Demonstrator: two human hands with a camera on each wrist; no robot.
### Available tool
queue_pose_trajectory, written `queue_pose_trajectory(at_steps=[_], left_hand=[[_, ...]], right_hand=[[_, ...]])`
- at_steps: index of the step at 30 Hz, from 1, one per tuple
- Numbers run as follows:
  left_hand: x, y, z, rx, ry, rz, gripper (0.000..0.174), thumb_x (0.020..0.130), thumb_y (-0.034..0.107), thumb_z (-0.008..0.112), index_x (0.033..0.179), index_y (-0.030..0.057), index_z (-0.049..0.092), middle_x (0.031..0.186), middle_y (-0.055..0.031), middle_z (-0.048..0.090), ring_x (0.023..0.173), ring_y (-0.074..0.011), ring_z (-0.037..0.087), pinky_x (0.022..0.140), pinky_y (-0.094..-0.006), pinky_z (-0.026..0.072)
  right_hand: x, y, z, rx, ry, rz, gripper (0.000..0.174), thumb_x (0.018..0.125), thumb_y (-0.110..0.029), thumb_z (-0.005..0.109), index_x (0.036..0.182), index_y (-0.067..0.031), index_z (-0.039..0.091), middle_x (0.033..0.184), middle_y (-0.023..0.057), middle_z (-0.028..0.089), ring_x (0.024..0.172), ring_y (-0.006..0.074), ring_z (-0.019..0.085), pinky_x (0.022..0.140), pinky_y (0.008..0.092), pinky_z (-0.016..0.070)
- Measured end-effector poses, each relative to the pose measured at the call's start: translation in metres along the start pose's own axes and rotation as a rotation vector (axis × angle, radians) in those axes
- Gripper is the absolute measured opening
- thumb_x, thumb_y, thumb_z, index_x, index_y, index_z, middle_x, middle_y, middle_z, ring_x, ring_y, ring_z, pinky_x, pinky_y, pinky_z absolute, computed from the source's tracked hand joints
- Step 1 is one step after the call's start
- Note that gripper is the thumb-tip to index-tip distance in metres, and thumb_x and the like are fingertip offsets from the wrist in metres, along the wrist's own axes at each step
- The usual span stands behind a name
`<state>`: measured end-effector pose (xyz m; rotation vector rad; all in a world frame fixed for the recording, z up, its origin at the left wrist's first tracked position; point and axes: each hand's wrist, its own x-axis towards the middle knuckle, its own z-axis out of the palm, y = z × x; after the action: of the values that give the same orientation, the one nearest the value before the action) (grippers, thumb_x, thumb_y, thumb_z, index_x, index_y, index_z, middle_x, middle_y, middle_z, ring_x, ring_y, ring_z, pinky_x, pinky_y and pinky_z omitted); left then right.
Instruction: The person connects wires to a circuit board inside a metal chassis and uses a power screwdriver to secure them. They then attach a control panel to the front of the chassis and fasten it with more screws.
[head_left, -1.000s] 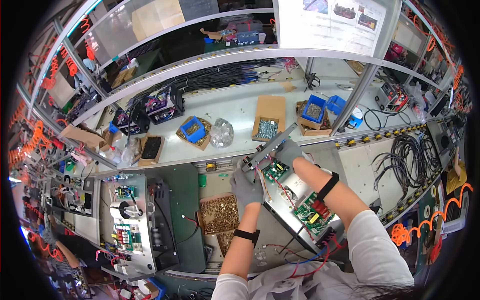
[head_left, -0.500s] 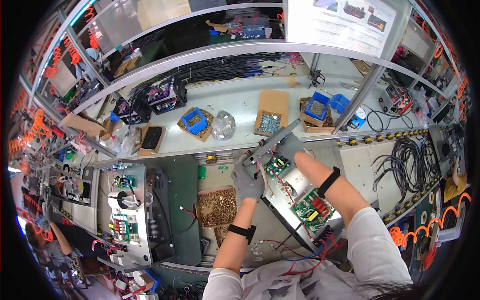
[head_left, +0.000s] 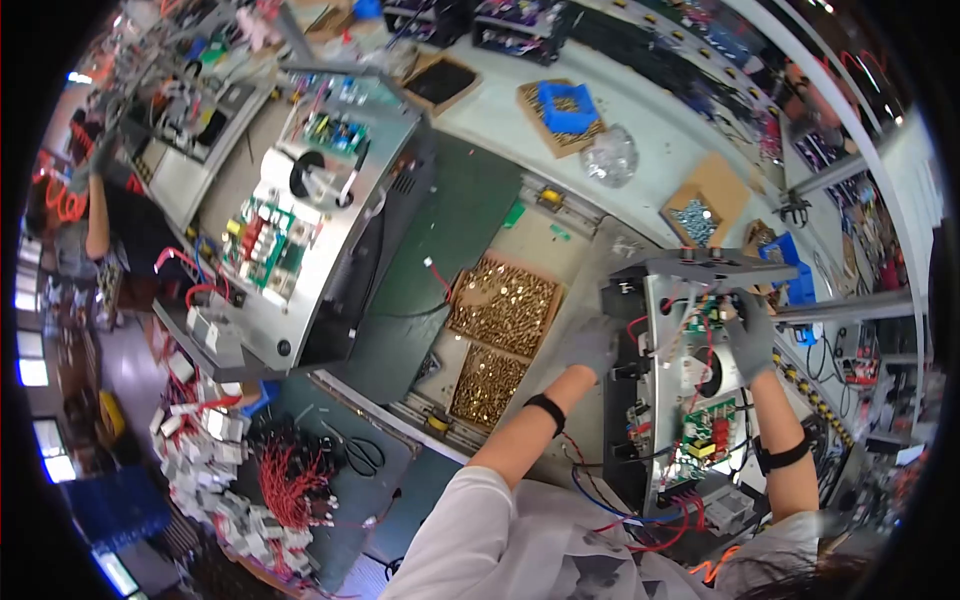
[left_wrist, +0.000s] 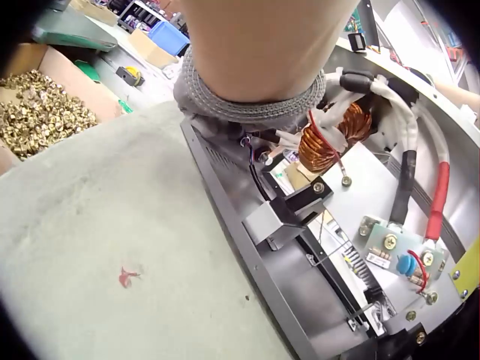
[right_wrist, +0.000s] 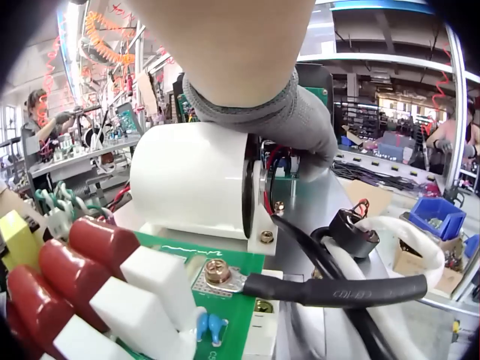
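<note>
An open metal chassis stands before me, with green circuit boards and a white cylinder mounted on its plate. My gloved left hand, blurred, is at the chassis's left side near its far corner. In the left wrist view its cuff overlaps the chassis wall, beside a copper coil; the fingers are hidden. My gloved right hand reaches over the plate's right side, close to the end panel. In the right wrist view it bends down behind the cylinder, fingertips out of sight.
Boxes of brass-coloured small parts lie left of my left hand. Further left stands a second open chassis. Cardboard boxes and a blue bin line the far shelf. Red and blue wires hang toward my body.
The head view has swung left and tilted, so the scene appears turned clockwise. My left hand has come down from the end panel's tip to the chassis's side. My right hand stays near the panel.
</note>
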<state>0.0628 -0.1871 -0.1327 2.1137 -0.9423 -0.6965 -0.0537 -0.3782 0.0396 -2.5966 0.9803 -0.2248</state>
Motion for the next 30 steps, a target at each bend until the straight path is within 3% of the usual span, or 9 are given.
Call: queue_pose_trajectory(at_steps=[1, 6, 8, 9, 14, 18, 20, 24, 30], left_hand=[[0.007, 0.001, 0.001, 0.079, -0.132, 0.032, 0.033, 0.084, 0.015, 0.049, 0.117, 0.0146, 0.054, 0.12, -0.0079, 0.054, 0.108, -0.028, 0.053, 0.092, -0.0377, 0.0425], [0.035, -0.015, 0.048, 0.057, -0.052, 0.233, 0.036, 0.08, 0.016, 0.053, 0.116, 0.0132, 0.055, 0.122, -0.0089, 0.05, 0.113, -0.0261, 0.049, 0.088, -0.0404, 0.0425], [0.053, -0.018, 0.071, 0.101, -0.022, 0.312, 0.037, 0.08, 0.017, 0.053, 0.116, 0.013, 0.055, 0.123, -0.0087, 0.049, 0.115, -0.0258, 0.048, 0.087, -0.0413, 0.0423], [0.063, -0.017, 0.083, 0.108, -0.142, 0.301, 0.037, 0.08, 0.019, 0.053, 0.116, 0.0133, 0.055, 0.123, -0.0094, 0.049, 0.115, -0.0264, 0.048, 0.086, -0.042, 0.0417], [0.074, 0.004, 0.078, 0.529, -0.159, 0.484, 0.04, 0.078, 0.025, 0.055, 0.116, 0.0142, 0.057, 0.121, -0.0116, 0.051, 0.114, -0.0274, 0.048, 0.084, -0.0421, 0.0407], [0.075, 0.002, 0.074, 0.354, -0.159, 0.303, 0.031, 0.075, 0.023, 0.057, 0.104, 0.013, 0.064, 0.117, -0.013, 0.053, 0.112, -0.0267, 0.049, 0.083, -0.0416, 0.0408], [0.07, -0.011, 0.07, 0.217, 0.048, 0.099, 0.025, 0.074, 0.02, 0.059, 0.096, 0.012, 0.067, 0.115, -0.0128, 0.053, 0.112, -0.027, 0.049, 0.084, -0.0416, 0.0409], [0.035, -0.039, -0.028, 0.299, 0.08, 0.365, 0.017, 0.073, 0.019, 0.062, 0.088, 0.0149, 0.067, 0.108, -0.0104, 0.054, 0.107, -0.0292, 0.05, 0.086, -0.0418, 0.0415], [0.005, -0.137, -0.031, -0.048, -0.01, 0.021, 0.014, 0.08, 0.023, 0.058, 0.085, 0.0123, 0.065, 0.108, -0.0131, 0.054, 0.103, -0.0304, 0.051, 0.09, -0.0399, 0.0404]], right_hand=[[0.001, 0.0, 0.002, 0.011, 0.009, -0.028, 0.036, 0.085, -0.03, 0.056, 0.111, -0.0054, 0.057, 0.104, 0.0194, 0.055, 0.094, 0.034, 0.056, 0.081, 0.0397, 0.0436], [0.001, 0.017, 0.001, -0.054, 0.006, -0.124, 0.035, 0.086, -0.027, 0.055, 0.11, -0.001, 0.056, 0.105, 0.0214, 0.054, 0.097, 0.0348, 0.053, 0.082, 0.0394, 0.0425], [0.004, 0.048, 0.003, -0.232, 0.016, -0.406, 0.037, 0.087, -0.023, 0.055, 0.112, 0.0028, 0.054, 0.11, 0.0225, 0.053, 0.101, 0.0354, 0.051, 0.087, 0.0375, 0.0404], [0.003, 0.015, -0.002, -0.013, -0.036, -0.094, 0.037, 0.087, -0.019, 0.054, 0.114, 0.0053, 0.052, 0.114, 0.0226, 0.052, 0.104, 0.0357, 0.05, 0.091, 0.0365, 0.0378], [0.0, 0.033, 0.005, 0.152, 0.026, 0.004, 0.037, 0.086, -0.02, 0.053, 0.112, 0.0057, 0.054, 0.112, 0.0211, 0.054, 0.104, 0.0344, 0.05, 0.093, 0.0364, 0.0365], [-0.001, 0.014, 0.0, 0.139, -0.031, 0.018, 0.037, 0.086, -0.024, 0.053, 0.109, 0.0047, 0.056, 0.109, 0.0218, 0.055, 0.103, 0.0344, 0.05, 0.09, 0.038, 0.0377], [0.001, 0.0, -0.002, 0.046, -0.006, -0.018, 0.039, 0.086, -0.028, 0.053, 0.109, 0.0034, 0.057, 0.107, 0.0227, 0.055, 0.099, 0.0361, 0.052, 0.086, 0.0397, 0.0395], [0.003, -0.011, -0.005, 0.007, -0.01, -0.046, 0.036, 0.086, -0.029, 0.056, 0.104, 0.0024, 0.059, 0.102, 0.0215, 0.057, 0.091, 0.0351, 0.055, 0.078, 0.0386, 0.0435], [-0.001, -0.009, -0.006, -0.037, 0.055, 0.019, 0.043, 0.082, -0.035, 0.06, 0.107, 0.0003, 0.059, 0.099, 0.0174, 0.058, 0.079, 0.0285, 0.059, 0.068, 0.0354, 0.0459]])
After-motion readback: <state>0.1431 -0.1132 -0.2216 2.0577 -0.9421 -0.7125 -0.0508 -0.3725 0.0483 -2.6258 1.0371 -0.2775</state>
